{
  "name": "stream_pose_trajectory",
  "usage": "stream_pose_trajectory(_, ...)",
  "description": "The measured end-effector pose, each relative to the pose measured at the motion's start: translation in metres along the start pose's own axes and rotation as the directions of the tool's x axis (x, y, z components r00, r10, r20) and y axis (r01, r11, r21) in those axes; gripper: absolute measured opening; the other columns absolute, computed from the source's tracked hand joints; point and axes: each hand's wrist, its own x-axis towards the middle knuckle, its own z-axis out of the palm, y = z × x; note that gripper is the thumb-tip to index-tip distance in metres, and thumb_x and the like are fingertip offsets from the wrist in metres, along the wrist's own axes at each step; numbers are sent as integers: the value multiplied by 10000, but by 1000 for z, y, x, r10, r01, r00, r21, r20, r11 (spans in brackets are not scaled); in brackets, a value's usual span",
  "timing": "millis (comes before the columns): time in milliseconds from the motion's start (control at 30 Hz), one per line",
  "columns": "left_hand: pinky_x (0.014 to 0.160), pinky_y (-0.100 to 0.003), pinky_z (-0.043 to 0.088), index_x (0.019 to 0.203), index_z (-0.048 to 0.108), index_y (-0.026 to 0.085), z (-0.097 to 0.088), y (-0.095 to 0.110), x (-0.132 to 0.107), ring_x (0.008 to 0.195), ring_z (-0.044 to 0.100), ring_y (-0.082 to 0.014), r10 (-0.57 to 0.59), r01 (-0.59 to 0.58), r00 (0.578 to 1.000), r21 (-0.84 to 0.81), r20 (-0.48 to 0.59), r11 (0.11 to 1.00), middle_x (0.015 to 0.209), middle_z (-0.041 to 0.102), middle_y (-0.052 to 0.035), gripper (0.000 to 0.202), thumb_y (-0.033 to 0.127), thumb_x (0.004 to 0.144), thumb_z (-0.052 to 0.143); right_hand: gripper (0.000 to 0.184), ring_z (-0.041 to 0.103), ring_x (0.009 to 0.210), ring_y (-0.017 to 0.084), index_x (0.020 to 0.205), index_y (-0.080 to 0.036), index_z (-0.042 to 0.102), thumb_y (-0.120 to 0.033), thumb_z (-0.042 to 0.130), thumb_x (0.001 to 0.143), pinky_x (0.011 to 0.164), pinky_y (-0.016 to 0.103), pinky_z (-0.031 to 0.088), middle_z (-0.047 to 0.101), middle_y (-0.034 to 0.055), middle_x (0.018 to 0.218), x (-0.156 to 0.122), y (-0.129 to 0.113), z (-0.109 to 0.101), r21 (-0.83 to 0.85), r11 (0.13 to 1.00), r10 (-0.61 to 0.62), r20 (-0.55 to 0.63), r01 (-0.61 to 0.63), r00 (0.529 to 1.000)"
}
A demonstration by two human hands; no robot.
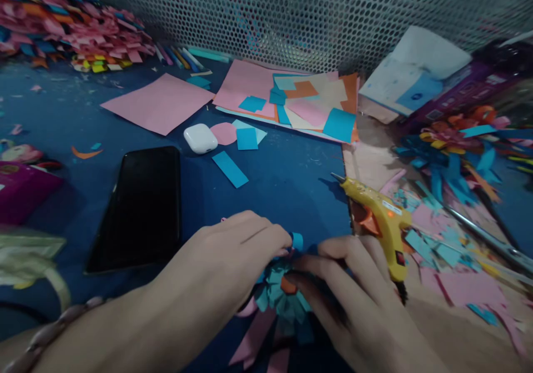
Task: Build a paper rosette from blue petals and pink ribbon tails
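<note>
At the near middle of the table, both hands close in on a paper flower (pixel 275 291) with teal petals, an orange centre (pixel 288 285) and pink paper strips (pixel 256 339) hanging below it. My left hand (pixel 233 256) is closed on the flower's upper left side, its fingertips partly hidden. A blue paper curl (pixel 297 242) shows just beyond those fingers. From the right, my right hand (pixel 350 284) has its thumb and fingers bent against the petals and the orange centre. Beside it lies a yellow glue gun (pixel 389 212), its orange light lit.
A black phone (pixel 145 206) and a white earbud case (pixel 200 139) lie left of centre. Stacked coloured paper (pixel 245 81) sits before a perforated metal panel (pixel 250 18). Scissors (pixel 487 234), paper scraps (pixel 470 290) and tissues (pixel 410 79) are on the right; paper flowers (pixel 112 34) are heaped far left.
</note>
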Motion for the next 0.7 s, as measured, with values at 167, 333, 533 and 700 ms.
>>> stream_pose_trajectory(167,769,-256,506,1006,636,252,-2,2,3,869,651,-162,-78,78,997,23,2,997,987,688,2,218,258,934,430,91,437,801,186,966,-218,590,-181,591,883,774,357,330,523,13,899,-1,1,0,8,1000,3,9,-3,1000)
stream_pose_trajectory(333,715,-203,488,972,640,255,-5,6,12,845,655,-131,-98,98,995,-83,4,992,955,699,33,156,253,921,493,48,436,796,188,929,-213,601,-205,563,901,759,352,321,527,15,887,2,0,-1,9,1000,18,6,-18,1000)
stream_pose_trajectory(533,737,-183,471,952,635,237,-5,6,19,822,649,-109,-82,77,996,-223,-15,972,910,699,51,98,231,895,555,131,440,771,197,866,-218,618,-254,510,931,719,349,299,537,16,838,7,-2,-1,-16,1000,22,-28,-23,999)
stream_pose_trajectory(700,691,-192,468,901,648,218,-5,5,21,772,646,-118,-104,100,995,-245,-5,964,863,702,38,86,221,882,564,149,434,769,202,862,-224,624,-265,501,935,696,347,297,541,20,838,7,-1,1,-20,999,25,-29,-26,999)
